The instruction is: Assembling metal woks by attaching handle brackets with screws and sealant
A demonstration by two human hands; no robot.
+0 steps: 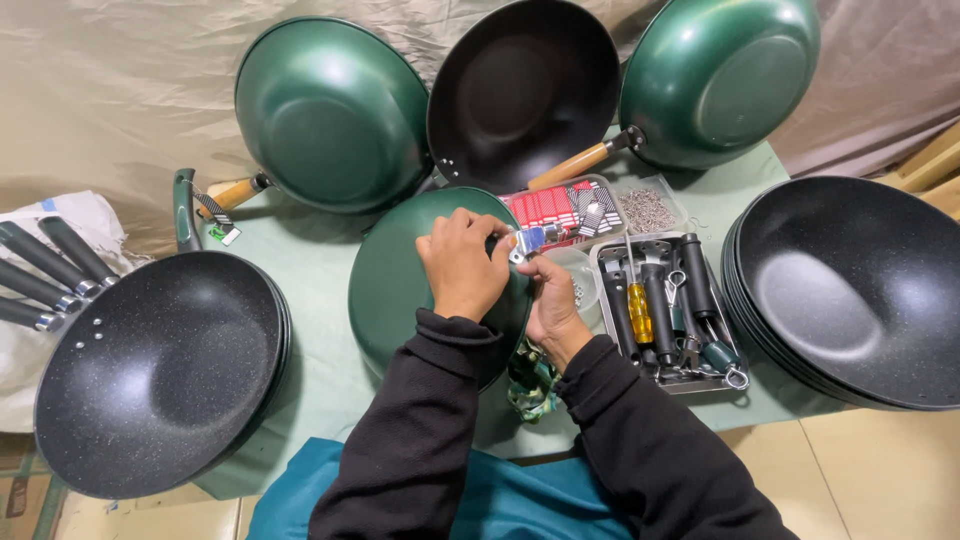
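Observation:
A green wok (390, 275) lies upside down on the table in front of me. My left hand (462, 262) rests on its rim, fingers curled around a small metal bracket (528, 243) at the wok's right edge. My right hand (550, 305) is just below and to the right, fingers pinched at the same bracket from underneath. Both sleeves are black. Whether a screw or tool sits between my right fingers is hidden.
Two green woks (330, 110) (720, 75) and a black one (520, 90) lean on the back cloth. Stacks of black woks (160, 370) (850, 290) sit left and right. A tool tray (665, 310), red-part box (560, 208), screw box (647, 208) and loose handles (45, 270) surround me.

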